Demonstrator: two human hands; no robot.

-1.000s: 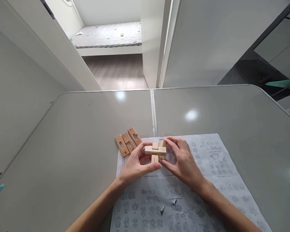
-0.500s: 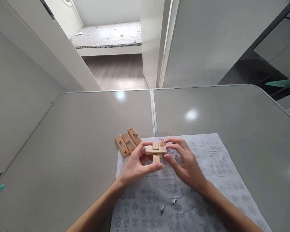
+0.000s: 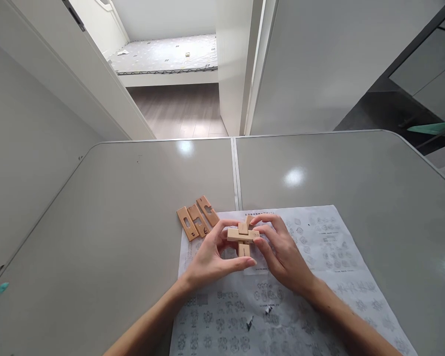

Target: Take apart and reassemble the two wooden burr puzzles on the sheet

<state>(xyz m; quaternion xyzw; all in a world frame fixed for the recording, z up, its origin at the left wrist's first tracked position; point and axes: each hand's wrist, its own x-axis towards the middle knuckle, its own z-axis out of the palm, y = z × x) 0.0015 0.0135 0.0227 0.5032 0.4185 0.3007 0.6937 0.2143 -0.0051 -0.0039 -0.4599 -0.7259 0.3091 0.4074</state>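
1. Shifted since the previous frame: the cluster [image 3: 235, 235] of pale blocks sits slightly farther right and closer to the person; the left grip [image 3: 209, 259] has travelled with it, and the right grip [image 3: 284, 252] is nearly unchanged.
2. Cluster: held over the far part of the sheet [image 3: 278, 306], left of its middle. One long block lies crosswise; an upper block and a near block stand at right angles to it, and a tilted block shows at the far right.
3. Left grip: pinching the cluster, fingers at its far left side, thumb stretched along the near side by the near block.
4. Right grip: pinching the cluster's right end, index finger at the tilted block, thumb against the long block.
5. Slats [image 3: 201, 227]: three, side by side and slanted, just beyond the left grip at the sheet's far left corner. Leftmost bears a 2.
6. Sheet: printed with small diagrams, torn in two spots between the forearms; its right edge slants outward toward the person.
7. Desk [image 3: 107, 222]: broad surface extends left of the slats and sheet. Another stretch, crossed by a seam [image 3: 236, 168], runs from the sheet to the far edge; both far corners are rounded. A narrower strip lies right of the sheet.
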